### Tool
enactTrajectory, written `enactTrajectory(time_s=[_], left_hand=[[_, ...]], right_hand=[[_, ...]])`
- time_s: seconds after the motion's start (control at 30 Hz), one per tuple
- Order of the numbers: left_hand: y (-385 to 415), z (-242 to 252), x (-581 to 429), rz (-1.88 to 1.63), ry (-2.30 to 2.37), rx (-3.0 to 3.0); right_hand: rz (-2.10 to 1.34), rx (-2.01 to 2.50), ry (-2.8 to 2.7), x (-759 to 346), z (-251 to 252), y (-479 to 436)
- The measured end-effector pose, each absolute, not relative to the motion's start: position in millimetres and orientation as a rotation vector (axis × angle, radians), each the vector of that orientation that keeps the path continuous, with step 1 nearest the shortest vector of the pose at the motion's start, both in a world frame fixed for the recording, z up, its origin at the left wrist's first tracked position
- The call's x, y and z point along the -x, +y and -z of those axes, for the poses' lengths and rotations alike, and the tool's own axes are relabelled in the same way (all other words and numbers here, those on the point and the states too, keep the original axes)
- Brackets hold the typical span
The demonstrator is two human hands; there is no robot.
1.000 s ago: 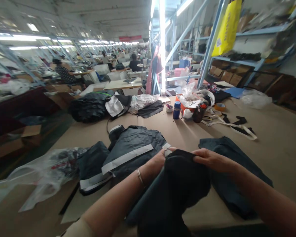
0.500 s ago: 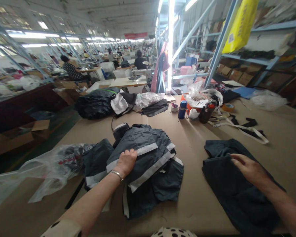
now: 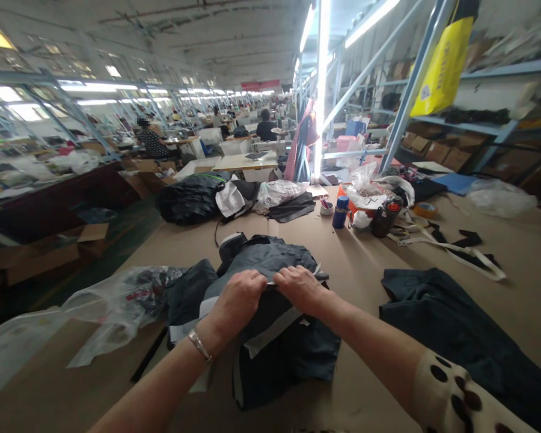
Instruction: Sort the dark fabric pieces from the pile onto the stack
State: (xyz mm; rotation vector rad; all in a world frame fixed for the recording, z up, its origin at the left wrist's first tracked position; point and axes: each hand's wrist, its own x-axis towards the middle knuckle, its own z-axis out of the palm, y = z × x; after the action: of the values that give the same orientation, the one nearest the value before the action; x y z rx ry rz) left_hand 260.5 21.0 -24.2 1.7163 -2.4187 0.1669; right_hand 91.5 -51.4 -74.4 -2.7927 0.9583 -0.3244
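A pile of dark grey fabric pieces with pale reflective strips (image 3: pixel 270 331) lies in front of me on the table. My left hand (image 3: pixel 240 299) is closed on the top piece, at its strip. Close beside it my right hand (image 3: pixel 301 288) grips the same piece, fingers curled over the edge. Between the two hands the cloth is slightly raised. Off to the right, a dark folded garment piece (image 3: pixel 451 337) lies by itself, touched by neither hand.
Clear plastic bags (image 3: pixel 117 307) lie left of the pile. Behind it are a black bundle (image 3: pixel 189 198), a blue flask (image 3: pixel 340 211), a dark bottle (image 3: pixel 386 218) and an orange basket (image 3: pixel 356 207). White and black straps (image 3: pixel 460 246) lie at right on the brown table (image 3: pixel 360 373).
My right hand has left the dark folded piece on the right and come over to the pile, taking hold of the top piece beside my left hand. The view has shifted slightly.
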Motion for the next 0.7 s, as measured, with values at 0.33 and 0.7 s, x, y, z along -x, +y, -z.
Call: enactTrajectory(time_s=[0.33, 0.7], left_hand=[[60.5, 91.5, -238.0, 1.092, -0.805, -1.498], [52.9, 93.0, -204.3, 1.453, -0.626, -1.145]], right_hand=[[0.605, 1.910, 1.098, -60.2, 97.7, -30.0], [0.621, 1.765, 1.031, -54.1, 119.6, 13.5]])
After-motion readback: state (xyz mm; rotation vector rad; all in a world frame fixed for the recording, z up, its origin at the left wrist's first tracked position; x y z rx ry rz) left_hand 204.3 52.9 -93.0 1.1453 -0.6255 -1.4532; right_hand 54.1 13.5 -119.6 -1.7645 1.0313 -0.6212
